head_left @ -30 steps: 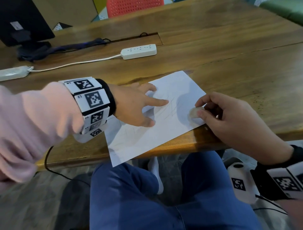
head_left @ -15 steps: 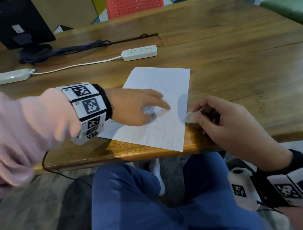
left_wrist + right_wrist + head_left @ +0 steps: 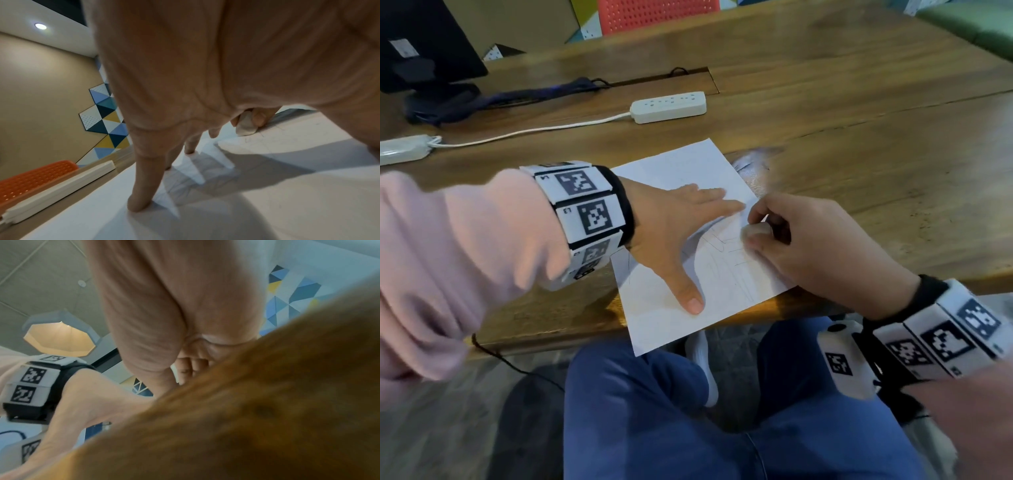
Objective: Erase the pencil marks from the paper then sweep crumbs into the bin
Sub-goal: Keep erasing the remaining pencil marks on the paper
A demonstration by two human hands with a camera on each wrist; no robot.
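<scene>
At the bottom of the head view, below the table edge, are the person's blue-trousered knees. No bin shows in any view, so where the crumbs must go cannot be told.

Just above, at centre frame, the white sheet of paper lies skewed on the brown wooden table, its lower corner hanging past the near table edge. The left hand lies spread wide and flat on the sheet, fingers straight and thumb splayed towards the bottom of the frame, pinning the paper down; the left wrist view shows its fingertips pressed on the white surface.

Right of it, at centre right, the right hand pinches a small pale, rounded eraser between thumb and fingers, the eraser's end down on the paper. Faint grey pencil lines are plainly there around and below that spot, running towards the sheet's right edge.

My reading: the erasing is at an early stage. Most of the drawing remains, no clearly rubbed-out patch can be made out, and no crumbs are visible at this sharpness. Left to do: rub out the lines, gather the crumbs, and sweep them into a bin.

Farther up the frame lie a white power strip with its cord, and a dark monitor base at upper left.
</scene>
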